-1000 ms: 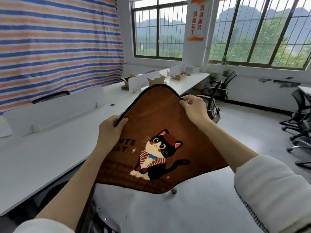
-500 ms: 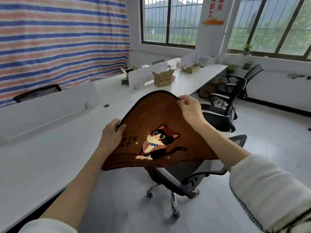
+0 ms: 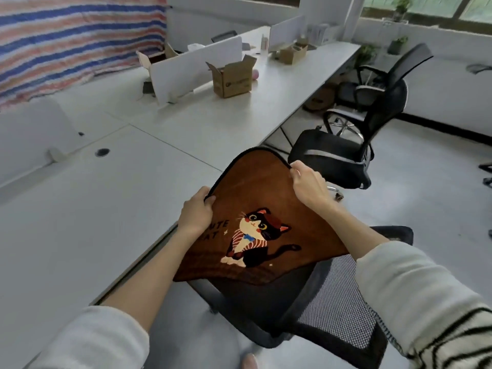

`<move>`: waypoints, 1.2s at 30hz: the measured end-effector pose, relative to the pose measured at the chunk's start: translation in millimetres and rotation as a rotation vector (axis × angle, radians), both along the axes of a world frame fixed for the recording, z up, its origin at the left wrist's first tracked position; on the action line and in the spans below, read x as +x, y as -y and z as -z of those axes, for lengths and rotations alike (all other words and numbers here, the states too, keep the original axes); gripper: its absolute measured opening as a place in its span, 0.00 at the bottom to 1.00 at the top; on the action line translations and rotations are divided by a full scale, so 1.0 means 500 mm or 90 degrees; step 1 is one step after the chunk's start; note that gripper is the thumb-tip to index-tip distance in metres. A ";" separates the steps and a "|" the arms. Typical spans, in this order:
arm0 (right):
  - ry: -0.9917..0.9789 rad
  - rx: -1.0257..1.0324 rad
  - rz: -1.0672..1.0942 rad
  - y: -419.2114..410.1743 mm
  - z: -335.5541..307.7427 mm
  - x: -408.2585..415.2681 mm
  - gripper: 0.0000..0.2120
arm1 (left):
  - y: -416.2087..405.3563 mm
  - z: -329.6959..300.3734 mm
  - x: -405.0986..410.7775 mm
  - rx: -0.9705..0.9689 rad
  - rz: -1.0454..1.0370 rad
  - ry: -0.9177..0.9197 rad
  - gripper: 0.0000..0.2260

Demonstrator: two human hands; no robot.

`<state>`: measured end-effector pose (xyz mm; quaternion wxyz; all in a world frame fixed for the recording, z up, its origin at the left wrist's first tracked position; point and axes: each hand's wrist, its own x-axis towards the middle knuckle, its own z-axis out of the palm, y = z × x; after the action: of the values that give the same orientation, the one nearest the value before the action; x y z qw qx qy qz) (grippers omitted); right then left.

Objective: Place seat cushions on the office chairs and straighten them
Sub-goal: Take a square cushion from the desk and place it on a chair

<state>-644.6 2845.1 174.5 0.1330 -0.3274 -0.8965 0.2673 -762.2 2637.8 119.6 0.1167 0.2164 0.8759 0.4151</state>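
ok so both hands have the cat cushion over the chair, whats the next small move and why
Probably lower the cushion onto the mesh seat just below. Both the left hand and the right hand grip its far edge, and its near edge already hangs over the chair, so it looks roughly lined up.

The seat cushion (image 3: 255,222) covers most of the near office chair (image 3: 314,310) beneath it, so the seat surface and whether cloth touches it cannot be told. Its lettering is part hidden behind the left hand (image 3: 195,215). Both grips' fingertips curl behind the cushion's rim, out of sight. At 1 o'clock, the far chair (image 3: 354,145) hides its own base. The print on the cardboard box (image 3: 233,78) at 12 o'clock on the worktop (image 3: 80,209) is too blurred to read.
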 end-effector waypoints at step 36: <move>0.353 -0.211 0.239 -0.376 0.898 -0.208 0.22 | -0.514 0.826 -0.383 -0.405 0.160 0.017 0.11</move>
<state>-748.8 3033.2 -274.6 -0.1232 -0.5631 -0.7674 0.2808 -953.6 2894.7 -293.7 0.2397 0.2701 0.9264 0.1065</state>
